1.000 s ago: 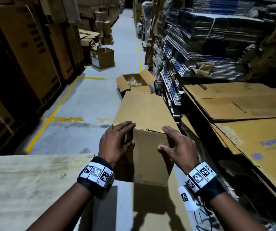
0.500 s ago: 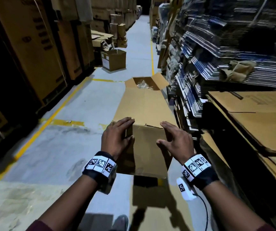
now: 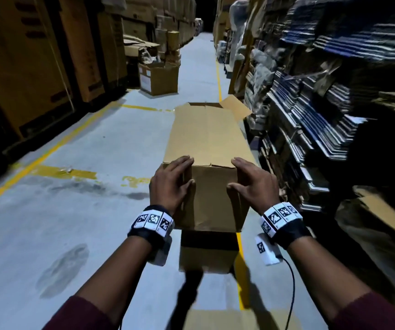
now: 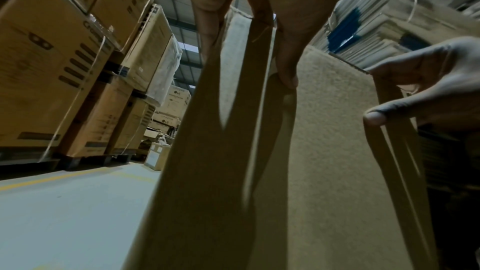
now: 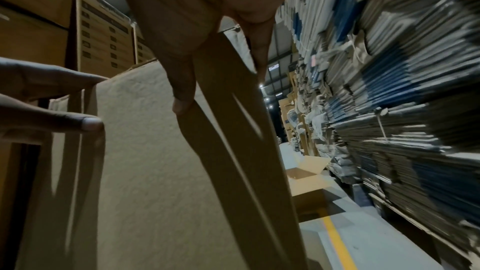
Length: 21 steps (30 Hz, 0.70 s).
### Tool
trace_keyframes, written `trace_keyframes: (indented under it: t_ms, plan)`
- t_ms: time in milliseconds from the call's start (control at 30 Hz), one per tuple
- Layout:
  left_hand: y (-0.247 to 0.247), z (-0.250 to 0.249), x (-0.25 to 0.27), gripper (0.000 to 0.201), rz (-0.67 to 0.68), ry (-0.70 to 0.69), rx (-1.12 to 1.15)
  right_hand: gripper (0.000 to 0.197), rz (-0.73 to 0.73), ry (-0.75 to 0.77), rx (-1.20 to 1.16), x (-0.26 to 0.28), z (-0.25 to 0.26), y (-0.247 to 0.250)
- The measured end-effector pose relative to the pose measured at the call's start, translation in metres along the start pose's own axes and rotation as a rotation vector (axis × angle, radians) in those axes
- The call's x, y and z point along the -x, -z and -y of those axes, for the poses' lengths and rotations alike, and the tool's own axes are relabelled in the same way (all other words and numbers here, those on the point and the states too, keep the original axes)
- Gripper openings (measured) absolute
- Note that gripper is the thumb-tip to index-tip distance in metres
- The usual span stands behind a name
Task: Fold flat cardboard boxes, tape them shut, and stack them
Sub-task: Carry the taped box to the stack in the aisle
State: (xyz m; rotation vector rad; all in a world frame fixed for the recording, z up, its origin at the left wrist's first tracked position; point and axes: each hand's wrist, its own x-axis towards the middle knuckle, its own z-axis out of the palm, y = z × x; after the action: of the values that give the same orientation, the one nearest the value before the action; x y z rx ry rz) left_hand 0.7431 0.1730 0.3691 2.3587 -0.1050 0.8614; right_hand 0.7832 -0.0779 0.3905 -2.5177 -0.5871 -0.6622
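Warehouse aisle, grey concrete floor [image 3: 77,186] with yellow lines, tall cartons [image 3: 25,67] stacked along the left, bundled flat cardboard [image 3: 334,91] piled along the right. Formed cardboard box [image 3: 208,139] is held up off the floor in front of the person, long axis pointing down the aisle, near end facing the camera. Left hand [image 3: 170,184] grips the near left top corner, fingers over the top edge, thumb on the end face; right hand [image 3: 253,184] does the same at the near right corner. Hands are apart, one per corner, both clamped on the box. Wrist views confirm it: left fingers [image 4: 285,69] press the end panel, right fingers [image 5: 182,93] likewise. Far end flaps look open, one flap [image 3: 237,108] sticking out to the right; near end looks closed, no tape visible from here, cannot tell if it is sealed. Another cardboard piece [image 3: 206,251] lies on the floor directly below the box, and an open carton [image 3: 158,77] stands further up the aisle on the left. Step in hand is probably carrying or repositioning the erected box, somewhere between folding and taping or stacking. Next move likely calls for setting it down square and steady, then closing the open far flaps for taping; no tape tool is in view.
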Motion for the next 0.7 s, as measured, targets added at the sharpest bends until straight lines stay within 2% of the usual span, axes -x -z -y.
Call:
trace_keyframes:
  t_ms: [167,267,433,700]
  plan:
    - [-0.093,0.028,0.005,0.058,0.073,-0.005,-0.011,0.073,0.053,-0.073,0.037,0.011,-0.080,-0.059]
    - [-0.130,0.048,0.026,0.059,0.141,0.003,-0.044,0.072,0.084,-0.127,0.016,0.032,-0.103,-0.090]
    - [-0.156,0.069,0.066,0.076,0.205,0.019,-0.066,0.064,0.137,-0.191,-0.038,0.069,-0.122,-0.130]
    - [-0.167,0.067,0.096,0.072,0.181,0.042,-0.067,0.059,0.103,-0.183,-0.042,0.096,-0.132,-0.137]
